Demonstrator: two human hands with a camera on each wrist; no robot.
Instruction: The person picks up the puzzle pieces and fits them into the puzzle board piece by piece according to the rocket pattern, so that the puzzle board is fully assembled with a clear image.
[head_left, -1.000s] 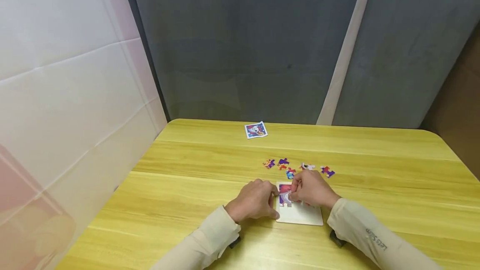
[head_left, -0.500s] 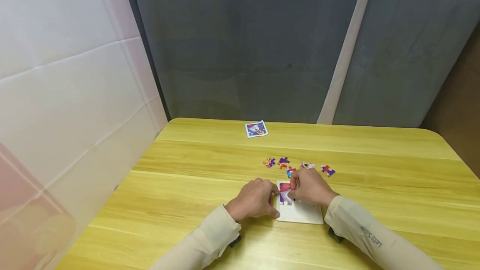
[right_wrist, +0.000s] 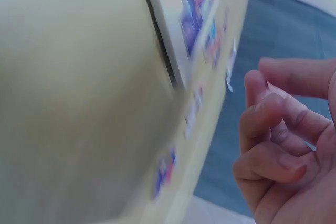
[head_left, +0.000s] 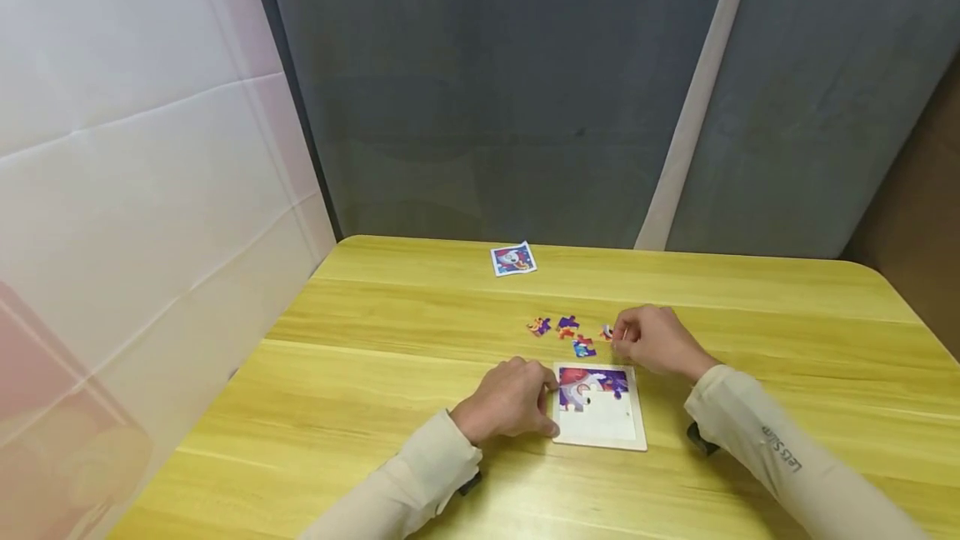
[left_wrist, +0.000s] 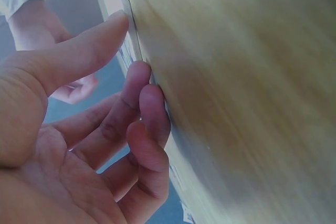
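Puzzle board steadied at the near middle of the desk

The puzzle board (head_left: pixel 600 427) (its far strip already filled) is touched at its left edge by the curled fingers of the left hand (head_left: pixel 513 400). The right hand (head_left: pixel 654 341) is held beyond the board's far right corner, fingers loosely curled and gripping nothing, beside the loose pieces (head_left: pixel 567 327) lying toward the desk's middle

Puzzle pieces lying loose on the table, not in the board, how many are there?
4 in the head view: an orange one, a purple one, a blue-red one, and a white one at the right hand. That hand may hide more.
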